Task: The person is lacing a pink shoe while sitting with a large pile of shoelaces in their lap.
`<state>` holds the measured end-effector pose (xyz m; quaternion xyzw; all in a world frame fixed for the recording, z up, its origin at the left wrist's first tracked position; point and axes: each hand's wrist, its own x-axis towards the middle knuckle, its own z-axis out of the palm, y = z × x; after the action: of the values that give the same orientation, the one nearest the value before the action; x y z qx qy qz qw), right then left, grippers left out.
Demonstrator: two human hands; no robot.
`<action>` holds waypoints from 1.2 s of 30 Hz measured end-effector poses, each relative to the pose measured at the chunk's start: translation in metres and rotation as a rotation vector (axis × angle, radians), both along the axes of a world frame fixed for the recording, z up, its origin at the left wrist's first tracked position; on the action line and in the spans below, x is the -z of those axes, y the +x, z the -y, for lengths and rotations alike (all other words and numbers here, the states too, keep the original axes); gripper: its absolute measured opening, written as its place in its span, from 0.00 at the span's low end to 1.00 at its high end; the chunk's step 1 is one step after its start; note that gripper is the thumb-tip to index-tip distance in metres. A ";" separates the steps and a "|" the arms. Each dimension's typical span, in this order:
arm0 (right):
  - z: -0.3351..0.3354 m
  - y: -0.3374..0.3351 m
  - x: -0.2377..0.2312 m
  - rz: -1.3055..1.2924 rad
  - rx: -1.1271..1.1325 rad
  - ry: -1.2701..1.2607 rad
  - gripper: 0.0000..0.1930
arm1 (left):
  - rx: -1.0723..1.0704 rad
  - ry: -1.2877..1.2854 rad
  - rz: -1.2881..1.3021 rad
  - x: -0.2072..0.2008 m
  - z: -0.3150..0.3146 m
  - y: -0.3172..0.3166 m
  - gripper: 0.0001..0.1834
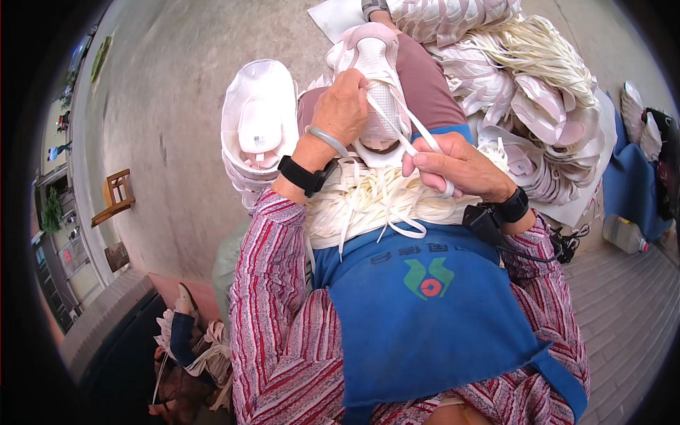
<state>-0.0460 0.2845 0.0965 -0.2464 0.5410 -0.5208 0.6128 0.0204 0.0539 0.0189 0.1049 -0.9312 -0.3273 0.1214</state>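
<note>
A pale pink and white shoe upper [382, 117] lies toe away across my lap, its front over my thigh. My left hand [341, 108] is closed at its left edge by the eyelets, pinching a white shoelace. To the right, my right hand [457, 166] has its fingers curled round the same lace [418, 126]; its strands run taut from the upper to this hand. Some of the left fingertips are hidden behind the hand. A thick bundle of loose cream laces [379, 198] covers my lap over the blue apron [425, 333].
Stacked white shoe uppers [258, 81] stand at my left. More uppers [542, 113] and a hank of laces [535, 53] pile up at my right. A wooden stool [113, 198], a plastic bottle [625, 234] and another person [188, 354] with laces are farther off.
</note>
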 end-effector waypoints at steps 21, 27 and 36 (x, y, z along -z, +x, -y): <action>0.039 0.030 0.018 -0.832 -0.427 0.022 0.16 | -0.053 1.355 0.415 -0.005 -0.015 0.021 0.18; 0.064 -0.009 0.044 -1.229 0.440 0.011 0.10 | -0.076 0.222 0.092 -0.004 -0.021 0.030 0.20; 0.087 -0.019 0.080 -1.686 0.329 0.026 0.07 | 0.081 -0.128 0.290 -0.010 -0.023 0.030 0.33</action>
<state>-0.0645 0.1978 0.0170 -0.4625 0.8504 -0.2396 -0.0743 0.0508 0.0772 0.0285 0.1054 -0.9614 -0.2534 -0.0211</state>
